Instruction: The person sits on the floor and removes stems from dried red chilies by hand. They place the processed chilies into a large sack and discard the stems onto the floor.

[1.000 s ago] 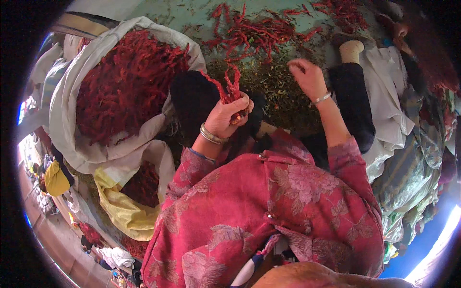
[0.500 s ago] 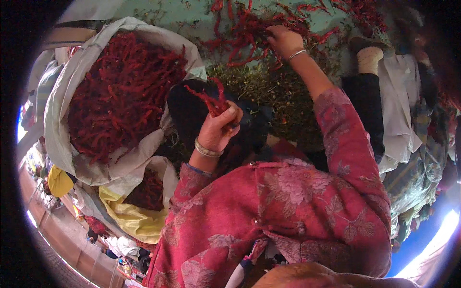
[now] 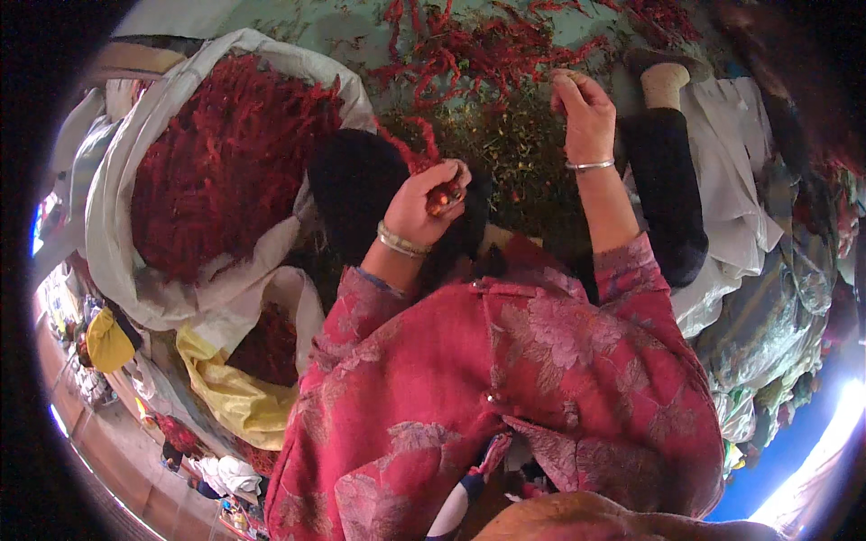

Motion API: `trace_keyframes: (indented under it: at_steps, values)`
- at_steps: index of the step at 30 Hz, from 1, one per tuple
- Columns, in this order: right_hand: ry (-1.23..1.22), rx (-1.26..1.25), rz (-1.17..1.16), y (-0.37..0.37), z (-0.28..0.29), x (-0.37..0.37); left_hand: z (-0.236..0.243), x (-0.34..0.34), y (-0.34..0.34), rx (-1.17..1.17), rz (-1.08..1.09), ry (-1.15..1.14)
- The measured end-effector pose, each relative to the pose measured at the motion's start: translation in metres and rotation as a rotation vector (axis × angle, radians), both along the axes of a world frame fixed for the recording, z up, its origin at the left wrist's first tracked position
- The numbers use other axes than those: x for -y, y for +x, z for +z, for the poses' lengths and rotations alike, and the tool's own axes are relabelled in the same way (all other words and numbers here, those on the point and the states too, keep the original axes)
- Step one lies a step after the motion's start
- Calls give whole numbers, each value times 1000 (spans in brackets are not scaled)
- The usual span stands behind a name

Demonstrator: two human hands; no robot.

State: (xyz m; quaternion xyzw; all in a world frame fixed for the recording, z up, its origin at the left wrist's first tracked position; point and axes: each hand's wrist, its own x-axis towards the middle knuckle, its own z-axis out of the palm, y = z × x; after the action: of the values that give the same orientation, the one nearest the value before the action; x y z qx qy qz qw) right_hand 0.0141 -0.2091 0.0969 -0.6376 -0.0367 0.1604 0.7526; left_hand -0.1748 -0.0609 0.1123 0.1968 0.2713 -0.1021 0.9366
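Pointing lengthwise forward-left, red chillies (image 3: 422, 160) clenched in left hand (image 3: 424, 203), right hand (image 3: 590, 122) half-curled, grip unclear

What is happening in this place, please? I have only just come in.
A person in a red flowered jacket is handling what look like dried red peppers. The left hand holds a few, fingers closed around them. The right hand is raised beside a loose red pile; whether it grips anything is unclear. At the person's left, a large white sack holds many more. Brownish-green bits lie heaped between the legs.
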Motion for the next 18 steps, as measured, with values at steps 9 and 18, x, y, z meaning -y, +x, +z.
trace_keyframes:
  at_steps: [9,18]
  values:
    - [146,-19,199,-92,53,34,32,38,5,19,-23,104]
    - [140,-136,316,-111,61,41,49,50,5,-52,-34,332]
